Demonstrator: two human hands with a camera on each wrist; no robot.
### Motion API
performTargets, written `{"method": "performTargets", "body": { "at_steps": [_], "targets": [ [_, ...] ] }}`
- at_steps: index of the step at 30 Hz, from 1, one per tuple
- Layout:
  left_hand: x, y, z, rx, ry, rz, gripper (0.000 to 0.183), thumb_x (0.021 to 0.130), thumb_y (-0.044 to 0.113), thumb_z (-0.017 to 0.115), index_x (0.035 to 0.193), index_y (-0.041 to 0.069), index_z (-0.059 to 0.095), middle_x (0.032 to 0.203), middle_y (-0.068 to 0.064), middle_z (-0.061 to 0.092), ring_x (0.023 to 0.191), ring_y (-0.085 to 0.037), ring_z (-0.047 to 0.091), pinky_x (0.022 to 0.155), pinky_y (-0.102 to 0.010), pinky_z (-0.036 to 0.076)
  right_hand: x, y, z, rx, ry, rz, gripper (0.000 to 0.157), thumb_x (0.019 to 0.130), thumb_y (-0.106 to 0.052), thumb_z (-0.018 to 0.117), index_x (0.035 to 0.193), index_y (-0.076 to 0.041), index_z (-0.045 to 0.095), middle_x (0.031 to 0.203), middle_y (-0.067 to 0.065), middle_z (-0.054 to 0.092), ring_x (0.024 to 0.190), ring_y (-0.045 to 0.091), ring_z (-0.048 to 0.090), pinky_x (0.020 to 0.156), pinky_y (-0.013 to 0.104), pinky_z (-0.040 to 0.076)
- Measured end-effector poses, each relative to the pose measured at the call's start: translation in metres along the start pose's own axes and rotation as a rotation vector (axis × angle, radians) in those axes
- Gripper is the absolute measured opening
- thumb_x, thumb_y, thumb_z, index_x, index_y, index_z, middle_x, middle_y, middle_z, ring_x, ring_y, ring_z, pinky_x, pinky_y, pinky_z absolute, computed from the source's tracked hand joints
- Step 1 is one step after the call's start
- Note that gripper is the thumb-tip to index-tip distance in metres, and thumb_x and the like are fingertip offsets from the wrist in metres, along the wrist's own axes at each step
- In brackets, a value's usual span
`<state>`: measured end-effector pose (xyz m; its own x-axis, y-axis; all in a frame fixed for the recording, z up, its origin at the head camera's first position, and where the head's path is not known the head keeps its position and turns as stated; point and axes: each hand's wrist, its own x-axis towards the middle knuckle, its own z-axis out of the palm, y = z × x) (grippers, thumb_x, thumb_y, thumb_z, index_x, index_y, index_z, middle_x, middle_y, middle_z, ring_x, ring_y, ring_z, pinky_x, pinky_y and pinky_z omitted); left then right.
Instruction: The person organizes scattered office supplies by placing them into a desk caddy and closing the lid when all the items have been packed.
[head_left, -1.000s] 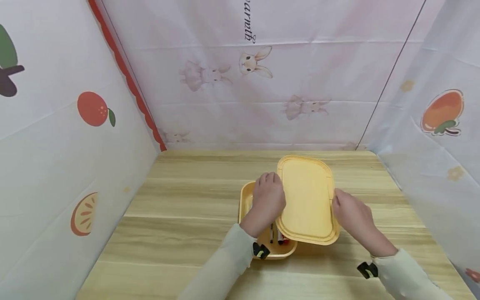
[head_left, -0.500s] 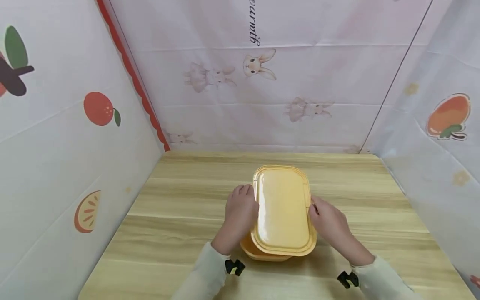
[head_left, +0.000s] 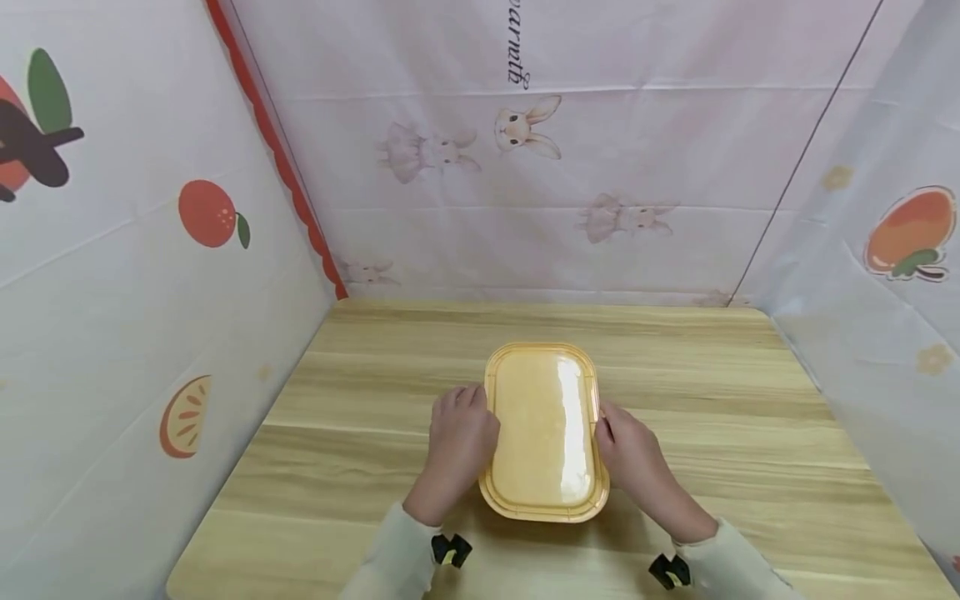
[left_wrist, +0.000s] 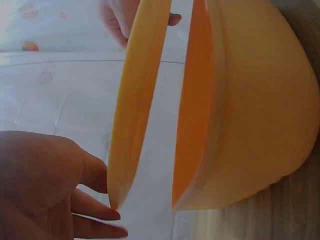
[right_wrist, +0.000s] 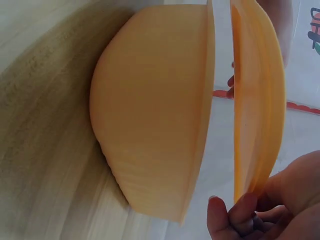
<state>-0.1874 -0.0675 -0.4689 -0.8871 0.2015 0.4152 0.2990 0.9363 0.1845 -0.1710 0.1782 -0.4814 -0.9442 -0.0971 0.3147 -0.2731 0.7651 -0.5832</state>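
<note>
A yellow plastic lid is held level over a matching yellow box, whose open top it covers in the head view. Both wrist views show a gap between the lid's underside and the box rim. My left hand pinches the lid's left edge between thumb and fingers. On the opposite edge, my right hand pinches the lid with thumb and fingertips. The box stands on the wooden table, and its contents are hidden beneath the lid.
The light wood-grain table extends to both sides of the box. Printed cloth walls enclose it: a fruit-patterned one on the left, a rabbit-patterned one behind, and another fruit print on the right.
Both hands have carried the lid leftward, from the box's right side to squarely over it. The pens visible inside the box earlier are now covered. Both hands keep their hold.
</note>
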Motion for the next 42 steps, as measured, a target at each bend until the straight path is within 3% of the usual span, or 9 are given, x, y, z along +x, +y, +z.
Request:
{"method": "performTargets", "body": {
  "at_steps": [4,7,14,18,24,28,34,38,42],
  "targets": [
    [0.017,0.011,-0.009,-0.019,0.012,-0.082,0.040,0.097,0.027,0.059,0.127,0.002,0.063,0.141,-0.022,0.054,0.131,-0.040,0.048,0.113,-0.064,0.026,0.002,-0.002,-0.001,0.005,0.011,-0.013,0.025,0.103,-0.006,0.045,0.116,-0.004,0.066,0.068,-0.001,0.045,0.058,0.011,0.039,0.052,0.025,0.036],
    [0.037,0.032,-0.020,-0.010,-0.002,-0.066,0.039,0.097,0.036,0.060,0.126,0.011,0.066,0.150,-0.018,0.048,0.138,-0.036,0.042,0.117,-0.064,0.018,0.004,-0.003,-0.002,-0.007,0.017,-0.018,0.022,0.103,-0.007,0.045,0.110,-0.006,0.066,0.068,-0.001,0.044,0.060,0.012,0.040,0.054,0.027,0.036],
    [0.084,0.090,-0.009,0.108,-0.095,0.105,0.030,0.098,0.044,0.054,0.085,0.019,0.063,0.113,-0.002,0.060,0.128,-0.028,0.047,0.111,-0.049,0.032,0.006,-0.005,-0.002,-0.030,0.024,-0.023,0.017,0.100,-0.003,0.047,0.104,-0.002,0.064,0.070,0.001,0.048,0.062,0.014,0.043,0.055,0.029,0.038],
    [0.100,0.106,0.007,0.163,-0.148,0.099,0.038,0.098,0.051,0.053,0.086,0.017,0.064,0.124,-0.006,0.061,0.141,-0.032,0.039,0.116,-0.048,0.032,0.007,-0.009,-0.002,-0.038,0.026,-0.041,0.015,0.099,-0.002,0.047,0.101,0.000,0.061,0.072,0.003,0.048,0.063,0.016,0.042,0.056,0.031,0.037],
    [0.103,0.113,0.022,0.174,-0.204,0.070,0.046,0.100,0.054,0.049,0.110,0.013,0.068,0.149,-0.010,0.049,0.152,-0.034,0.023,0.122,-0.051,0.027,0.006,-0.013,-0.001,-0.046,0.059,-0.077,0.013,0.098,-0.002,0.049,0.102,0.000,0.062,0.074,0.005,0.053,0.065,0.018,0.044,0.057,0.033,0.040],
    [0.100,0.114,0.027,0.197,-0.200,0.063,0.038,0.101,0.043,0.048,0.102,0.011,0.069,0.151,-0.011,0.047,0.152,-0.034,0.023,0.121,-0.049,0.028,0.004,-0.014,0.001,-0.051,0.065,-0.071,0.011,0.097,-0.002,0.050,0.095,-0.002,0.060,0.074,0.004,0.052,0.066,0.018,0.044,0.058,0.033,0.041],
    [0.097,0.114,0.029,0.255,-0.175,0.080,0.034,0.102,0.034,0.048,0.086,0.012,0.068,0.138,-0.009,0.056,0.149,-0.033,0.031,0.119,-0.046,0.034,0.000,-0.013,0.005,-0.047,0.041,-0.046,0.011,0.099,-0.004,0.049,0.093,-0.004,0.058,0.073,0.003,0.050,0.064,0.016,0.043,0.057,0.031,0.039],
    [0.096,0.113,0.029,0.197,-0.173,0.065,0.032,0.101,0.031,0.050,0.081,0.012,0.065,0.124,-0.003,0.062,0.143,-0.029,0.037,0.117,-0.042,0.037,-0.002,-0.013,0.004,-0.040,0.042,-0.053,0.011,0.099,-0.004,0.050,0.099,-0.002,0.061,0.073,0.002,0.050,0.062,0.015,0.042,0.054,0.027,0.038],
    [0.094,0.111,0.030,0.115,-0.167,0.047,0.030,0.100,0.026,0.051,0.074,0.013,0.057,0.099,0.002,0.059,0.113,-0.018,0.049,0.091,-0.028,0.053,-0.004,-0.013,0.003,-0.043,0.031,-0.055,0.017,0.099,-0.004,0.051,0.108,0.001,0.064,0.074,0.002,0.050,0.061,0.013,0.042,0.053,0.025,0.037]
  ]
}}
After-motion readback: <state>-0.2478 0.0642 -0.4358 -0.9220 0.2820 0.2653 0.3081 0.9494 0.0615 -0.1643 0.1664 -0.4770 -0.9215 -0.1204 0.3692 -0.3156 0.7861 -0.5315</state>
